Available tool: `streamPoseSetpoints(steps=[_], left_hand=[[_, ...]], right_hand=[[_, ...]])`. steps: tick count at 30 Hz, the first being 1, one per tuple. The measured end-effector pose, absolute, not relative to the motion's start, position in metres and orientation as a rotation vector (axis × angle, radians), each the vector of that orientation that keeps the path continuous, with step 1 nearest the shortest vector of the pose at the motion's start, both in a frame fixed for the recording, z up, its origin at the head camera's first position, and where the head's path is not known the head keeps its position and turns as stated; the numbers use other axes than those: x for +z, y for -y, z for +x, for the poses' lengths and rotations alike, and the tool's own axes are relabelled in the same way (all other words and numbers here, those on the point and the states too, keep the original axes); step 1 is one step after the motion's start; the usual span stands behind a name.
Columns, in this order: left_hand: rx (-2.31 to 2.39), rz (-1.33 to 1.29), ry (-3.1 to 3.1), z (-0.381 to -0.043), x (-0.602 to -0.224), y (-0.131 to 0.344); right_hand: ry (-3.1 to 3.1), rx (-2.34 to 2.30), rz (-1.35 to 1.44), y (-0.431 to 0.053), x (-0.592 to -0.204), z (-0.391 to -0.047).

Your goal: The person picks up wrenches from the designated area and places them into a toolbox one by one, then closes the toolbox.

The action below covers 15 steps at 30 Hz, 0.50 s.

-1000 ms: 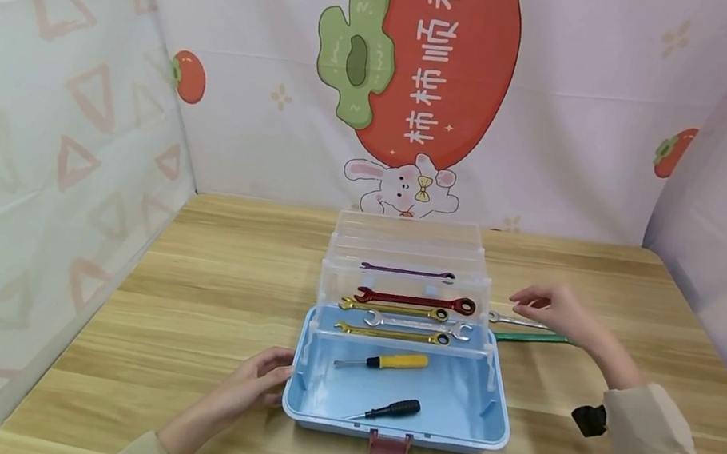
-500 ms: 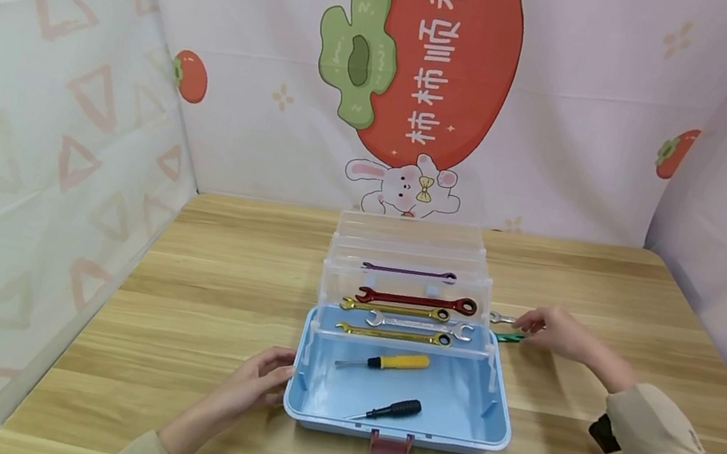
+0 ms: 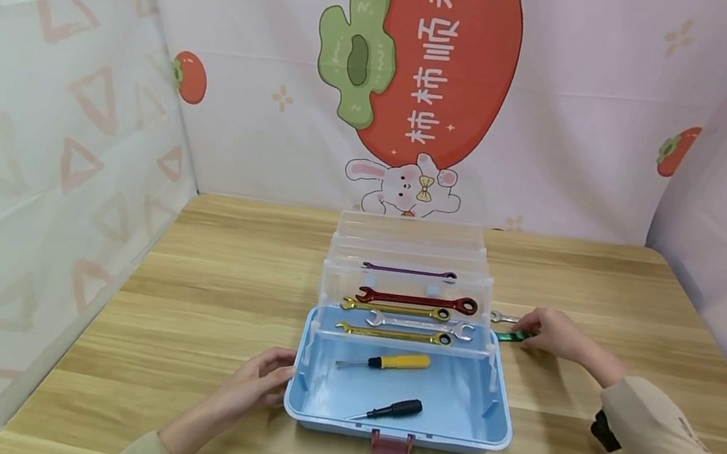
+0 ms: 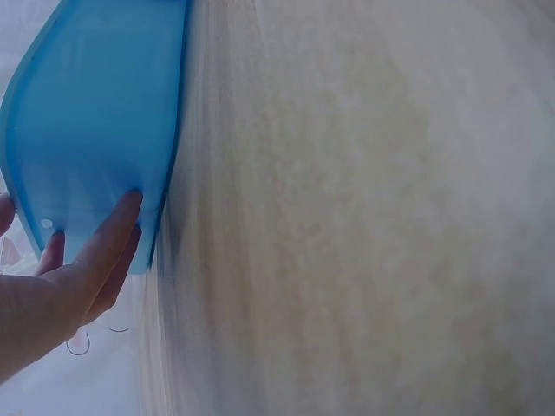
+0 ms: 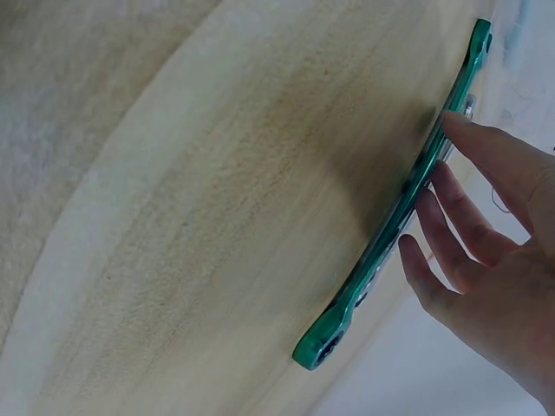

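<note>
A blue toolbox stands open in the middle of the table. My left hand rests against its left side; in the left wrist view its fairly straight fingers touch the blue wall. To the right of the box, my right hand pinches a green ratchet wrench between thumb and fingers. Part of that wrench is hidden by the hand in the head view. Just behind it lies a silver wrench, partly covered by the same hand.
Clear fold-out trays hold a purple wrench, a red wrench, gold wrenches and a silver double-ended wrench. A yellow screwdriver and a black screwdriver lie inside the box. A printed cloth hangs behind.
My right hand has come down from above the wrenches and taken hold of the green wrench. The left hand has stayed at the toolbox's side.
</note>
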<state>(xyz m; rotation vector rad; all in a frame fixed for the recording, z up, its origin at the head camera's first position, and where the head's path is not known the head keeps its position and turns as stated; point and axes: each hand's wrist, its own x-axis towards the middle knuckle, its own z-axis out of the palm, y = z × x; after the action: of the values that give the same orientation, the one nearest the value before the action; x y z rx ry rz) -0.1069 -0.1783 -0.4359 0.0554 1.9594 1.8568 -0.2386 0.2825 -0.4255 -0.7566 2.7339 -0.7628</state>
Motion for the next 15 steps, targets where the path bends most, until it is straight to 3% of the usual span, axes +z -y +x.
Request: streamPoseSetpoints(steps=[15], left_hand=[[1.856,0.082,-1.968,-0.1069,-0.4364,0.1783]], right_hand=[[-2.697,-0.837,-0.697,-0.2853,-0.4291,-0.2428]])
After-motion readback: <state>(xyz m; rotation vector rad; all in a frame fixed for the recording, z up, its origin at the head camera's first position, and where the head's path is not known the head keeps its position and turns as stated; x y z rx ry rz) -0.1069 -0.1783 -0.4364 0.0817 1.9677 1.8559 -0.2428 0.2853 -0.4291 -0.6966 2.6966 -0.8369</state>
